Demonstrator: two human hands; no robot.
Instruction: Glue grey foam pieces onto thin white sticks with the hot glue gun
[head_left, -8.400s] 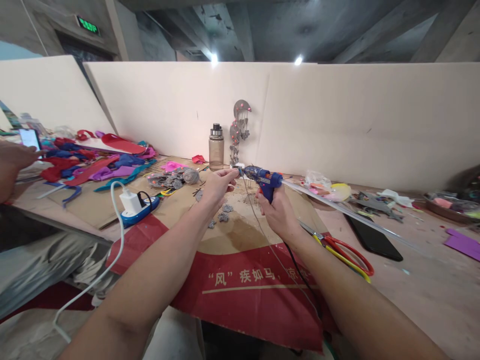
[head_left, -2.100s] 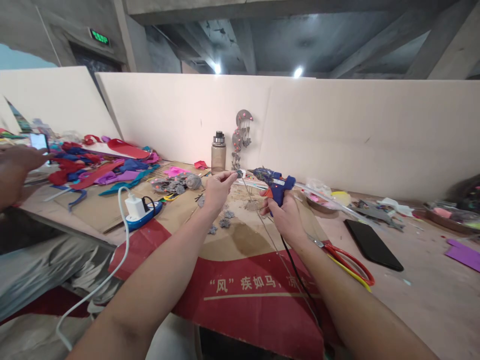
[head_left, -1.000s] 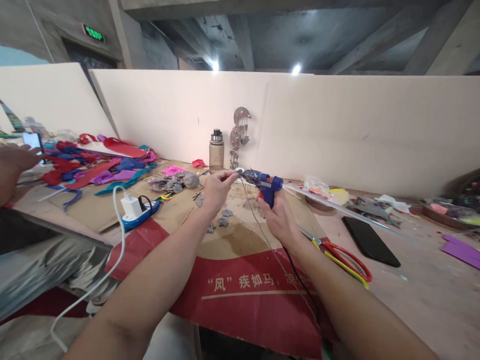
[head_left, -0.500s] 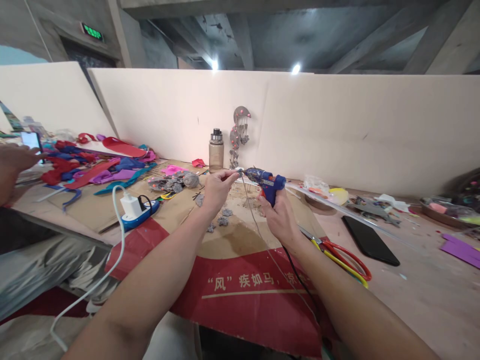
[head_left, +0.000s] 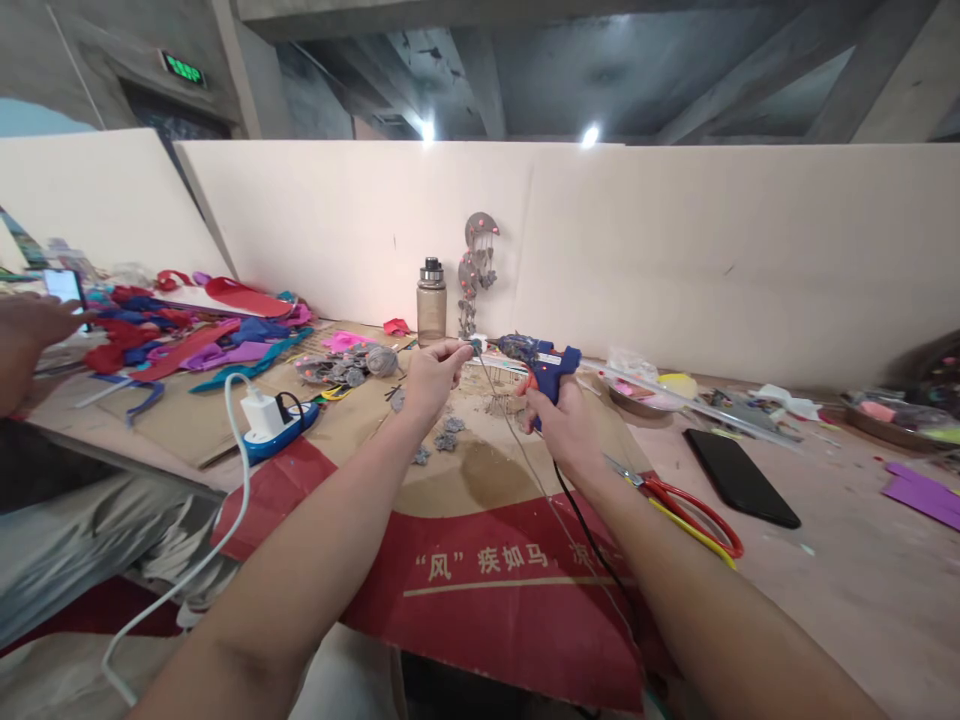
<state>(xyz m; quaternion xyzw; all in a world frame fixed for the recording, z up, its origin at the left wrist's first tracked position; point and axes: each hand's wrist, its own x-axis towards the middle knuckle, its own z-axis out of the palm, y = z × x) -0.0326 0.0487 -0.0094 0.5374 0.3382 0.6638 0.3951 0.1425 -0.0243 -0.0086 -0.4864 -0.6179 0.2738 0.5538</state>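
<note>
Gripping glue gun (head_left: 553, 368), left fingers (head_left: 453, 348) half-hiding piece (head_left: 476, 346)

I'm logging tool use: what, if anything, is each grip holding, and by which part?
Right grip: glue gun, by its handle. Left grip: small dark piece, held part unclear.

There are one glue gun (head_left: 553, 370), one bottle (head_left: 431, 312), two phones (head_left: 741, 478) and two lights (head_left: 428, 132).

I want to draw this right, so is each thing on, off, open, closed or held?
Blue glue gun, held in right hand
Small piece, pinched in left hand
Bottle, upright, lid on
Black phone, flat, no lit screen showing
Phone at far left, screen lit
Scissors, lying flat, blades partly hidden
White charger, plugged into blue power strip
Green sign, lit
</note>
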